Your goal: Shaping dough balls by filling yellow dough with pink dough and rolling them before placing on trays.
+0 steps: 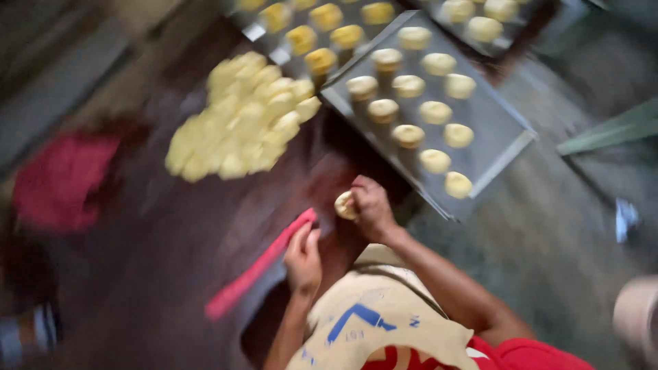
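The view is motion-blurred. My right hand [371,207] is closed on a small round piece of pale dough [344,204], held just off the near corner of a metal baking tray [495,130]. That tray carries several round dough pieces in rows. My left hand [303,259] grips the upper end of a long pink strip [257,267] that lies slanted on the dark wooden table [171,233]. A beige apron [370,322] over a red shirt fills the bottom of the view.
A heap of pale yellow dough pieces [240,116] lies on the table to the upper left. Two more trays of dough rounds [308,31] [480,24] stand at the top. A red cloth [58,179] is at the left; grey floor [562,226] is on the right.
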